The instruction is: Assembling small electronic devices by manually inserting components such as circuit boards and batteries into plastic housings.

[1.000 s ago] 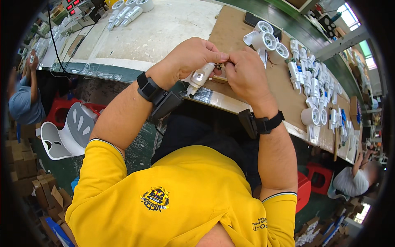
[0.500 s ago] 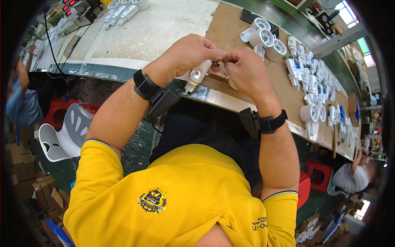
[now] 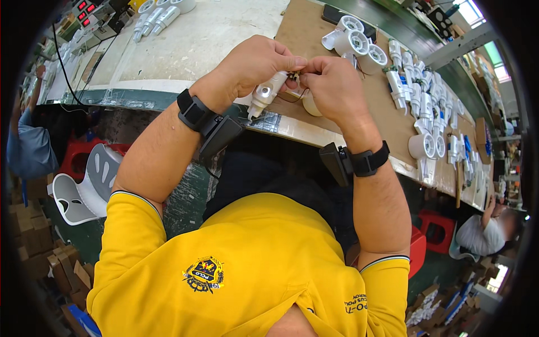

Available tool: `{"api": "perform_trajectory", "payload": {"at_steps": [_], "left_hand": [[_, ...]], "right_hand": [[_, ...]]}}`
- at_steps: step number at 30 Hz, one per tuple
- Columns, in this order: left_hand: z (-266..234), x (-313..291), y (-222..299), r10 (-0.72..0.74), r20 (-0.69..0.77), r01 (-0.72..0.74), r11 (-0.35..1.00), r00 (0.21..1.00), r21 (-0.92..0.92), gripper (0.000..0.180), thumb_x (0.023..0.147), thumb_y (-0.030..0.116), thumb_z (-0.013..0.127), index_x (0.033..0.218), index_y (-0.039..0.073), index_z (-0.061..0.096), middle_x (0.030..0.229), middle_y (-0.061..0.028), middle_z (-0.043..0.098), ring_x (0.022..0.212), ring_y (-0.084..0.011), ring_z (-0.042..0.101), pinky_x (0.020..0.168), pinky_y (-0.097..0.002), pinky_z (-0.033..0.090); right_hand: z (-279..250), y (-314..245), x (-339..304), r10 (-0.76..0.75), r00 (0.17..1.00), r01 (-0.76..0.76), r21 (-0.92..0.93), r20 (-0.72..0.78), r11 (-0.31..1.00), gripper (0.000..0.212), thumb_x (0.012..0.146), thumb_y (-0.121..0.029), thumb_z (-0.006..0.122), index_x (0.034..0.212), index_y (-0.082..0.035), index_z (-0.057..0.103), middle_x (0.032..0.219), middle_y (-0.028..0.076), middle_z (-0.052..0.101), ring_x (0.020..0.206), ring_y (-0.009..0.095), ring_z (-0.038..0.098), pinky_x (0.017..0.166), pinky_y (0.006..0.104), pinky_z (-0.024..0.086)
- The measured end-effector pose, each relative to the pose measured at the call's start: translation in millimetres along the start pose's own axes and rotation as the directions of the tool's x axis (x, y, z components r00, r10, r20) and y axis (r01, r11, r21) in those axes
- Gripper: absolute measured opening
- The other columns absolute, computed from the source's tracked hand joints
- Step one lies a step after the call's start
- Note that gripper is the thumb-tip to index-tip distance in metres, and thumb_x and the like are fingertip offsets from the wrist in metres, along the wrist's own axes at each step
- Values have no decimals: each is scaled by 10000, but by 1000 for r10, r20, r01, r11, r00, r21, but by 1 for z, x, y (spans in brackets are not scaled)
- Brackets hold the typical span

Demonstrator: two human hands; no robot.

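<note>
Over the near edge of the workbench, my two hands meet at the fingertips. My left hand (image 3: 255,64) is closed around a white plastic housing (image 3: 267,94), which is tilted with its narrow end toward me. A small dark and brass-coloured part (image 3: 293,75) shows at the housing's upper end, between my fingertips. My right hand (image 3: 337,87) pinches at this small part; its exact grip is hidden by the fingers. A thin dark wire (image 3: 292,100) hangs below. Under my right hand, a round white part (image 3: 310,105) is partly covered.
Several white round housings (image 3: 352,42) stand on the brown board (image 3: 303,31), beside a dark flat object (image 3: 331,14). Many white housings (image 3: 421,90) are heaped to the right. More white parts (image 3: 154,22) lie at the far left, near a device with red displays (image 3: 85,12). Other people sit at both sides.
My hands and the white housing have shifted slightly left and away from me in the picture. The small part between my fingertips and the wire now show more clearly.
</note>
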State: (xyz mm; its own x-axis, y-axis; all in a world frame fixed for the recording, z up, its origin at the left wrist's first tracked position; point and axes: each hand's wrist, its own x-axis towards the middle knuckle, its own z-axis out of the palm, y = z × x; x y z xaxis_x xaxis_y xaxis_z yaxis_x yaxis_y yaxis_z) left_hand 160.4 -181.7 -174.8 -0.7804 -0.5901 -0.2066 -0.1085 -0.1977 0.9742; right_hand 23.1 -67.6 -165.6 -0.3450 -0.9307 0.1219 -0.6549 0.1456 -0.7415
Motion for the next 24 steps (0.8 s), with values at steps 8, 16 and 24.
{"api": "perform_trajectory", "payload": {"at_steps": [8, 16, 24], "left_hand": [[0, 7, -2, -32, 26, 31, 999, 999, 36, 222, 933, 186, 726, 943, -31, 680, 808, -116, 709, 663, -155, 690, 578, -258, 575], [-20, 10, -9, -121, 47, 125, 988, 992, -88, 206, 920, 154, 733, 948, -42, 674, 834, -130, 702, 656, -172, 680, 598, -290, 579], [-19, 14, -15, -86, 40, 90, 990, 996, -110, 207, 918, 140, 733, 957, -47, 654, 811, -128, 695, 659, -192, 686, 595, -302, 587]], "right_hand": [[-1, 11, 4, -59, 996, 66, -101, 72, 993, 186, 858, -135, 657, 957, -7, 747, 823, 125, 729, 745, 236, 680, 704, 322, 528], [4, 6, -39, -556, 818, 513, -249, -151, 822, 191, 785, -117, 752, 969, -71, 730, 898, 96, 698, 844, 287, 609, 765, 402, 491], [38, -12, -51, -622, 766, 486, -487, -164, 726, 124, 753, -70, 758, 865, -98, 711, 832, 42, 681, 815, 255, 581, 820, 372, 419]]}}
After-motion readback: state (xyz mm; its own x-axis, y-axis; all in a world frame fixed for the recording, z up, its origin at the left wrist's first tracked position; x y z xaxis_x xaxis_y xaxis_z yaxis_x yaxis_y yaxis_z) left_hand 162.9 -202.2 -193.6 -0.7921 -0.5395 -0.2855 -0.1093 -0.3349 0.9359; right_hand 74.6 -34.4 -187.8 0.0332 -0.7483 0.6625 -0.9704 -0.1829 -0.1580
